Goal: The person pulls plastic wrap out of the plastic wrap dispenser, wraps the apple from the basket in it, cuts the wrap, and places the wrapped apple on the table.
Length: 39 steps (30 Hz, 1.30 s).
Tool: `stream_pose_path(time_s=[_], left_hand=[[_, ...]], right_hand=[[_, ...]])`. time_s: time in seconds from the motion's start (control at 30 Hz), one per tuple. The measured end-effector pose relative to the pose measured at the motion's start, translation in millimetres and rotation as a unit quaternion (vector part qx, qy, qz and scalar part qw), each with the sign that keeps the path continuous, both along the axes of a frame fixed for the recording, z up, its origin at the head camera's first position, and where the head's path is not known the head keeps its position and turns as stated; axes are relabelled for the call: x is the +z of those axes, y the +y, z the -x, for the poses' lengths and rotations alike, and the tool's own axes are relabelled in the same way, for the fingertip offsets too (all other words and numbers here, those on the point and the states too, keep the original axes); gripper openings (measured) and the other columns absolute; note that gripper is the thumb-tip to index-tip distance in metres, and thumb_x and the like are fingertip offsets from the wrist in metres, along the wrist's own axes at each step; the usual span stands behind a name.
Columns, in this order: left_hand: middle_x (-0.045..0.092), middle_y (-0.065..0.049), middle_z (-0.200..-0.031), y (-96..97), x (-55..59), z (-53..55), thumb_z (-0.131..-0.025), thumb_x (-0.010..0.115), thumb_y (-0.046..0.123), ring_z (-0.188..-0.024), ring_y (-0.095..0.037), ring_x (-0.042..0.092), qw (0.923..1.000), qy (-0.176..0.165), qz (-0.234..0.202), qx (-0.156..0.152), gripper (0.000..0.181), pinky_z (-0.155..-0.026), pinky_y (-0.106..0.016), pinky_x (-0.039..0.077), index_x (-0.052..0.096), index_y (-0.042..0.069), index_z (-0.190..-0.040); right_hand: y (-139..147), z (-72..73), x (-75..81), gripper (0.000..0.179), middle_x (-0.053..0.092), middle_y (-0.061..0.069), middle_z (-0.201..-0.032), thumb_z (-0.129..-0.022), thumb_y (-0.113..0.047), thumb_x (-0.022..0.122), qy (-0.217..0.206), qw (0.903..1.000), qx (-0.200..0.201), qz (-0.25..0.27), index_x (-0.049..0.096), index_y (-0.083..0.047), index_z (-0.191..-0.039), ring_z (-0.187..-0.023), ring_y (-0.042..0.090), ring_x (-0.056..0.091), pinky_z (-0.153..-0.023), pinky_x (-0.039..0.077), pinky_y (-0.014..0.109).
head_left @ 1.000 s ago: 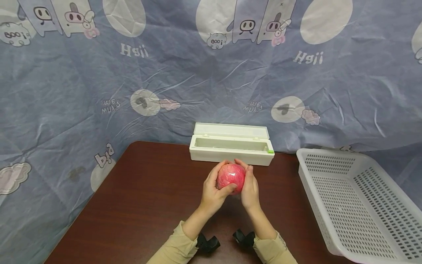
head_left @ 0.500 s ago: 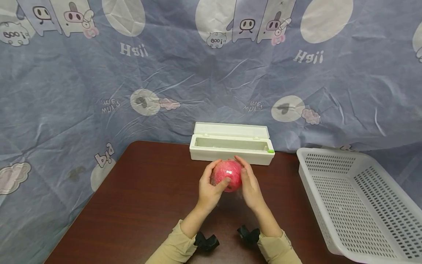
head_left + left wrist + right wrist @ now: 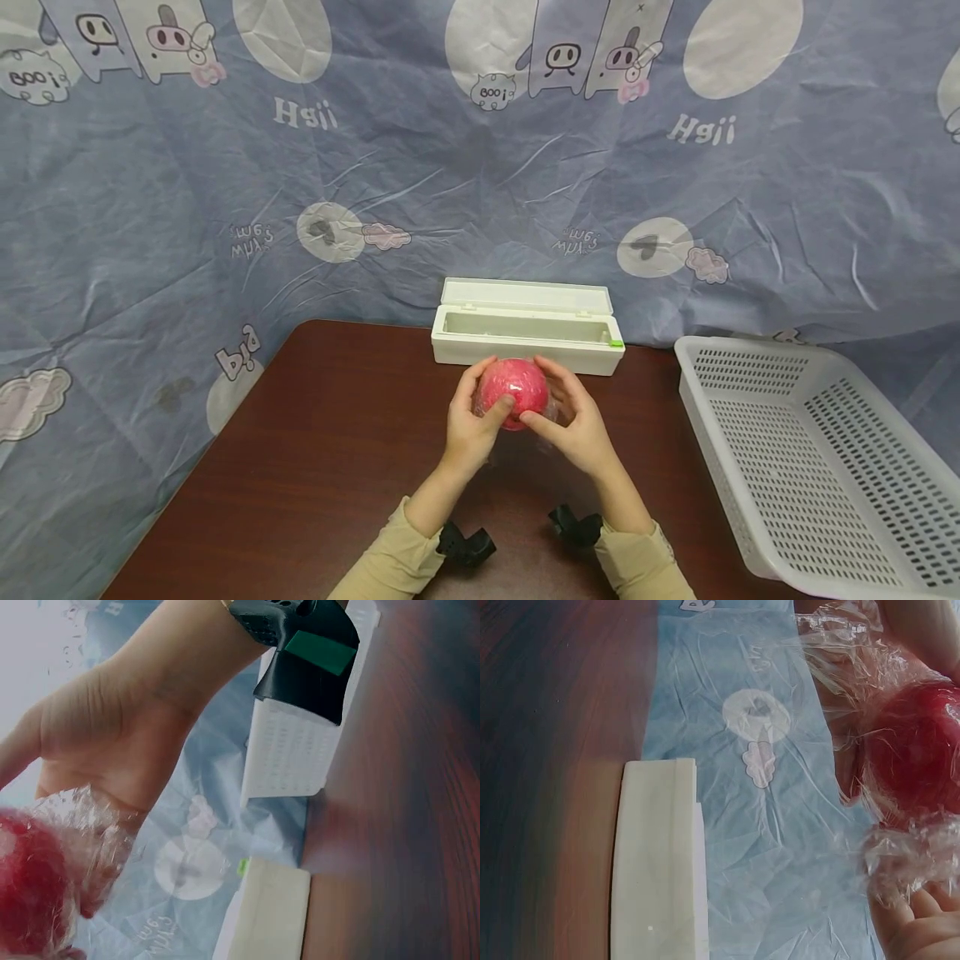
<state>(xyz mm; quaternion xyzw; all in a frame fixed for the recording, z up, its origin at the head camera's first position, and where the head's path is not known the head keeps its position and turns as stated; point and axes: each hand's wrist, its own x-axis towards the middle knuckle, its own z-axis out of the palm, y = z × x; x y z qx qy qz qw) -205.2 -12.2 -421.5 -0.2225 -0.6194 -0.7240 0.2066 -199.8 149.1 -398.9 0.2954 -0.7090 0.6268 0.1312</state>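
A red apple with loose, crinkled cling film around it is held between both hands above the table. My left hand grips its left side, with the thumb bent over the front. On the right side, my right hand curls its fingers round the wrapped apple, and its thumb lies against the lower front. In the left wrist view, the apple is cut off by the edge and film bunches beside the palm. The far side of the apple is hidden.
A long pale box with its lid raised stands at the back of the brown table. To the right sits a white perforated basket. A printed blue cloth hangs behind. Black mounts are strapped at the wrists.
The apple has shifted left and slightly up, and turned in the hands. My right hand has swung outward at the wrist, and its thumb now shows across the apple's front.
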Motion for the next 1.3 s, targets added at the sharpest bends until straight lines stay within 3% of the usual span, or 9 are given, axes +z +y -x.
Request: stream_pose_path(time_s=[0.13, 0.37, 0.43, 0.6, 0.77, 0.9, 1.0, 1.13, 1.3], left_hand=[[0.051, -0.023, -0.123, -3.9, 3.7, -0.7, -0.085, 0.067, 0.042, -0.107, -0.032, 0.053, 0.9991, 0.005, 0.023, -0.036, 0.07, -0.085, -0.034, 0.05, 0.043, -0.003, -0.133], [0.051, -0.025, -0.122, -16.1, 33.7, -16.4, -0.087, 0.069, 0.021, -0.102, -0.034, 0.057, 0.9929, -0.004, 0.084, -0.083, 0.06, -0.081, -0.035, 0.052, 0.042, -0.007, -0.132], [0.051, -0.025, -0.123, -18.7, 36.8, -17.4, -0.084, 0.071, 0.013, -0.102, -0.036, 0.058, 0.9905, -0.014, 0.1, -0.093, 0.061, -0.08, -0.037, 0.053, 0.041, -0.008, -0.133], [0.053, -0.02, -0.123, -22.3, 40.7, -19.0, -0.076, 0.075, 0.002, -0.106, -0.032, 0.056, 0.9846, -0.001, 0.156, -0.079, 0.067, -0.084, -0.038, 0.051, 0.042, -0.005, -0.134], [0.056, -0.014, -0.121, -21.9, 40.7, -18.5, -0.072, 0.079, 0.003, -0.104, -0.026, 0.054, 0.9766, 0.06, 0.2, -0.053, 0.068, -0.084, -0.034, 0.049, 0.047, -0.002, -0.132], [0.058, -0.016, -0.117, -21.4, 40.1, -16.3, -0.069, 0.081, 0.001, -0.099, -0.024, 0.057, 0.9733, 0.102, 0.2, -0.045, 0.063, -0.081, -0.031, 0.051, 0.053, -0.005, -0.125], [0.059, -0.019, -0.117, -21.7, 39.5, -14.8, -0.067, 0.082, -0.001, -0.099, -0.026, 0.057, 0.9742, 0.114, 0.19, -0.042, 0.06, -0.079, -0.032, 0.051, 0.056, -0.007, -0.121], [0.059, -0.02, -0.116, -21.6, 37.0, -13.7, -0.067, 0.082, -0.002, -0.096, -0.027, 0.059, 0.9788, 0.099, 0.172, -0.049, 0.059, -0.076, -0.035, 0.053, 0.057, -0.007, -0.12], [0.059, -0.021, -0.116, -18.5, 32.2, -12.2, -0.069, 0.079, -0.005, -0.096, -0.026, 0.061, 0.9863, 0.07, 0.132, -0.069, 0.058, -0.078, -0.04, 0.053, 0.055, -0.008, -0.121]], right_hand=[[3, 1.2, -0.7, 0.067, 0.052, 0.018, -0.129, -0.074, 0.013, 0.07, -0.007, 0.9998, -0.015, 0.008, 0.045, 0.0, -0.135, -0.114, 0.014, 0.054, -0.089, 0.047, 0.025], [8, 3.3, -1.7, 0.066, 0.054, 0.019, -0.127, -0.072, 0.014, 0.069, 0.001, 0.9996, -0.02, 0.019, 0.046, 0.002, -0.133, -0.112, 0.014, 0.055, -0.086, 0.049, 0.025], [10, 3.6, -1.5, 0.065, 0.053, 0.019, -0.127, -0.073, 0.015, 0.068, -0.001, 0.9995, -0.023, 0.02, 0.046, 0.003, -0.133, -0.111, 0.014, 0.055, -0.086, 0.049, 0.025], [12, 2.6, 1.1, 0.065, 0.053, 0.018, -0.128, -0.073, 0.014, 0.068, -0.022, 0.999, -0.039, 0.009, 0.047, 0.001, -0.133, -0.112, 0.013, 0.054, -0.087, 0.048, 0.024], [11, -5.1, 13.4, 0.064, 0.054, 0.023, -0.126, -0.07, 0.013, 0.072, -0.011, 0.9987, -0.045, -0.022, 0.048, 0.006, -0.13, -0.112, 0.009, 0.053, -0.087, 0.046, 0.022], [10, -10.7, 22.9, 0.063, 0.054, 0.025, -0.125, -0.069, 0.012, 0.073, -0.007, 0.9977, -0.044, -0.05, 0.049, 0.009, -0.127, -0.11, 0.008, 0.052, -0.086, 0.047, 0.023], [11, -12.3, 25.4, 0.062, 0.054, 0.022, -0.126, -0.07, 0.01, 0.074, -0.01, 0.9961, -0.046, -0.074, 0.05, 0.007, -0.127, -0.109, 0.008, 0.052, -0.085, 0.048, 0.026], [10, -13.0, 26.0, 0.059, 0.056, 0.02, -0.125, -0.072, 0.008, 0.074, -0.008, 0.9949, -0.05, -0.088, 0.052, 0.004, -0.127, -0.106, 0.011, 0.054, -0.083, 0.049, 0.029], [3, -14.0, 26.1, 0.046, 0.057, 0.022, -0.121, -0.079, 0.009, 0.065, -0.013, 0.9957, -0.072, -0.057, 0.055, 0.006, -0.124, -0.1, 0.008, 0.055, -0.08, 0.05, 0.024]])
